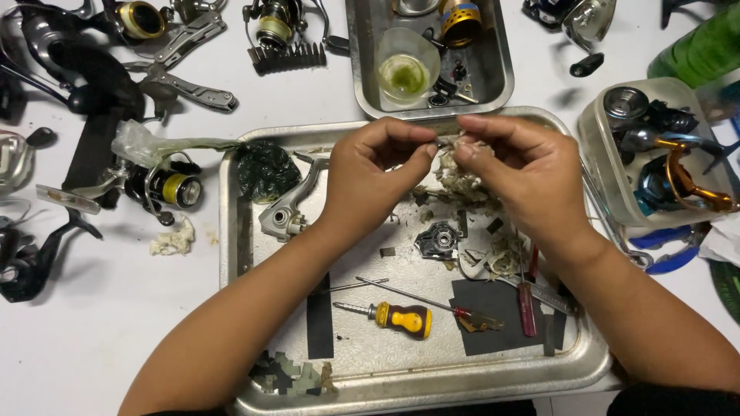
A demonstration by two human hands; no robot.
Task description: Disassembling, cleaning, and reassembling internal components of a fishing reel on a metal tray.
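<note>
Metal tray (254, 308): hands (455, 166) pinch small part, orientation unclear.

Left hand (378, 173) and right hand (518, 171) meet fingertip to fingertip above a large dented metal tray (254, 323), pinching a small part too hidden to identify beside a wad of dirty whitish wadding (461, 179). In the tray lie a stubby yellow-handled screwdriver (393, 317), a grey reel body (287, 216) and a dark round gear housing (438, 240).
</note>
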